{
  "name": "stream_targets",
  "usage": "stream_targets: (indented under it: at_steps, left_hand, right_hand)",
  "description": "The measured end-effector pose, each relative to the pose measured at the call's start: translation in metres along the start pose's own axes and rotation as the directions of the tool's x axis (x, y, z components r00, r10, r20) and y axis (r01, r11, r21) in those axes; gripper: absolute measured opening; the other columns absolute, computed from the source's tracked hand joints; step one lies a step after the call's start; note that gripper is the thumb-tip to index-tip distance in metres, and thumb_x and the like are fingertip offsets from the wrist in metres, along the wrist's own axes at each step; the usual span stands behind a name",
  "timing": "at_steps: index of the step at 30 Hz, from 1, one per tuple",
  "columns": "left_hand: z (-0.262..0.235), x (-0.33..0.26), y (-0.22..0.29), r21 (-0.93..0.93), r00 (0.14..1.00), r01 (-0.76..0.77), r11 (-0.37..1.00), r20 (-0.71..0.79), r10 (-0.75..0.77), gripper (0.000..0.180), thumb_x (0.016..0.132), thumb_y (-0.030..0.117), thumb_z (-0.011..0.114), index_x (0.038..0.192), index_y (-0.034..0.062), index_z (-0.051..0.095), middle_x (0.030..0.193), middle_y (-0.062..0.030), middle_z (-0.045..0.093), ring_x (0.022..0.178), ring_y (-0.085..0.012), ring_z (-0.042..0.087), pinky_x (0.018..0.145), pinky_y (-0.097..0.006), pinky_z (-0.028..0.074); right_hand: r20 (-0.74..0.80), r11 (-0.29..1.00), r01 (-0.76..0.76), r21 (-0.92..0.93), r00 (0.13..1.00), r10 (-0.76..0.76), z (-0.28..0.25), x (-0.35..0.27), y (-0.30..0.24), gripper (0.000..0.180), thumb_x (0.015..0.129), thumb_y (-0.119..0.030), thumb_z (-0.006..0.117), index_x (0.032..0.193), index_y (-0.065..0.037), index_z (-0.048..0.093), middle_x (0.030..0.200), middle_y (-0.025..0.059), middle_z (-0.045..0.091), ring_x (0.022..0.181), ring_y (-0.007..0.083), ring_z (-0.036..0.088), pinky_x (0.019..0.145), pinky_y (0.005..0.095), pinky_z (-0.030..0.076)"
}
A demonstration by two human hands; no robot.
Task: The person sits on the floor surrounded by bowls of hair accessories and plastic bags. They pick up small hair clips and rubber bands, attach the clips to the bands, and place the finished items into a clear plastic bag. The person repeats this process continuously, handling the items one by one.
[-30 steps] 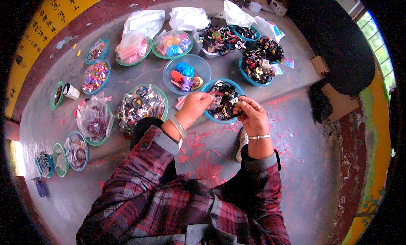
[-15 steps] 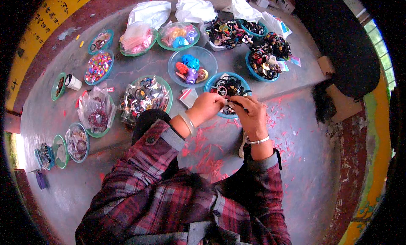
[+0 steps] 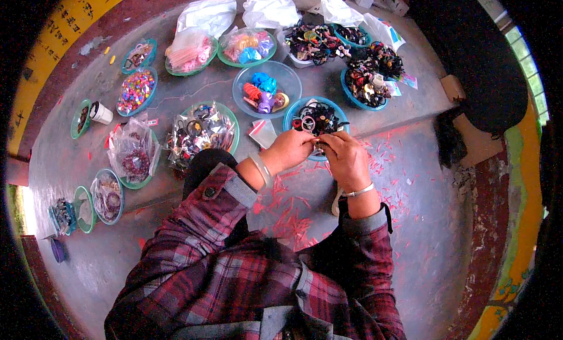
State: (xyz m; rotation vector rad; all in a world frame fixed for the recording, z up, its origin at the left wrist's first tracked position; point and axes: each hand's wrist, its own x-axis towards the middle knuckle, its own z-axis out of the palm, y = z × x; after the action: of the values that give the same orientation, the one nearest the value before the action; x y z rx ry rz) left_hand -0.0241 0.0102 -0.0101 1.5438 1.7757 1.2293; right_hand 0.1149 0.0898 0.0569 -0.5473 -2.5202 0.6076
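My left hand (image 3: 291,148) and my right hand (image 3: 347,160) meet fingertip to fingertip, both pinched closed, over the near rim of a blue basket (image 3: 287,122). Whatever small thing lies between the fingertips is too tiny and hidden to name. Inside that basket is a pile of black hair ties (image 3: 321,118), with a pale ring among them. Just left of the basket, beside my left hand, a flat pack in clear plastic (image 3: 262,133) rests on the floor.
Beyond lies a clear blue bowl (image 3: 240,102) with bright coiled pieces. A green basket (image 3: 236,129) of bagged trinkets stands left, a heaped blue basket (image 3: 352,99) right. White plastic bags (image 3: 206,17) line the back. Red scraps (image 3: 290,222) litter the floor near me.
My hands stay together above the basket, with the fingertips shifted slightly and pressed closer. The pale bit seen between them earlier is now mostly hidden. The baskets have not moved.
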Motion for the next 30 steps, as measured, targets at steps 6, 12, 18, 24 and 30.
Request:
stream_targets:
  at_steps: [6,12,18,24,30]
  left_hand:
    - [0.001,-0.001,0.007,-0.324,0.973,0.196,0.926,0.184,-0.142,0.018,0.084,0.016,0.048,0.095,0.007,0.059,0.069,-0.0083,0.06,0.061,-0.0146,0.059,0.051,-0.029,0.048]
    - [0.0,0.0,0.009,-0.42,0.908,0.371,0.829,0.353,-0.227,0.024,0.088,0.016,0.045,0.107,0.0065,0.056,0.095,-0.0031,0.06,0.084,-0.0123,0.057,0.063,-0.028,0.052]
    - [-0.003,-0.001,0.007,-0.511,0.911,0.376,0.773,0.354,-0.21,0.028,0.09,0.019,0.041,0.11,0.0039,0.053,0.094,-0.0043,0.059,0.085,-0.0144,0.057,0.064,-0.029,0.053]
    - [-0.003,-0.001,0.008,-0.512,0.923,0.337,0.79,0.344,-0.17,0.027,0.091,0.019,0.039,0.107,0.0015,0.052,0.091,-0.0054,0.058,0.082,-0.0153,0.058,0.064,-0.029,0.054]
    - [0.0,0.001,0.001,-0.539,0.933,0.294,0.789,0.34,-0.115,0.028,0.091,0.021,0.039,0.106,0.0,0.052,0.091,-0.0062,0.057,0.084,-0.0156,0.058,0.064,-0.029,0.054]
  right_hand:
    - [-0.038,0.995,-0.097,0.035,0.994,0.098,0.0,0.002,0.001,0.011,0.072,-0.009,0.058,0.082,-0.007,0.061,0.08,0.0122,0.06,0.073,0.0292,0.058,0.062,0.037,0.047]
    - [-0.025,0.995,-0.094,0.015,0.995,0.095,0.0,0.0,0.007,0.011,0.07,-0.009,0.059,0.081,-0.008,0.061,0.077,0.0105,0.06,0.073,0.0287,0.058,0.061,0.0362,0.047]
    - [-0.013,1.0,-0.023,-0.018,1.0,0.023,-0.003,0.001,0.005,0.014,0.068,-0.007,0.059,0.082,-0.01,0.062,0.077,0.0087,0.06,0.074,0.0273,0.058,0.063,0.0352,0.047]
    - [-0.034,0.995,0.076,-0.058,0.996,-0.078,-0.005,0.004,0.006,0.015,0.062,-0.004,0.062,0.076,-0.008,0.064,0.088,0.0093,0.059,0.085,0.0287,0.055,0.072,0.0368,0.045]
    - [-0.004,0.993,0.116,0.001,0.993,-0.116,0.002,0.002,0.015,0.018,0.061,-0.003,0.063,0.078,-0.007,0.065,0.105,0.0117,0.055,0.1,0.0305,0.05,0.085,0.0384,0.042]
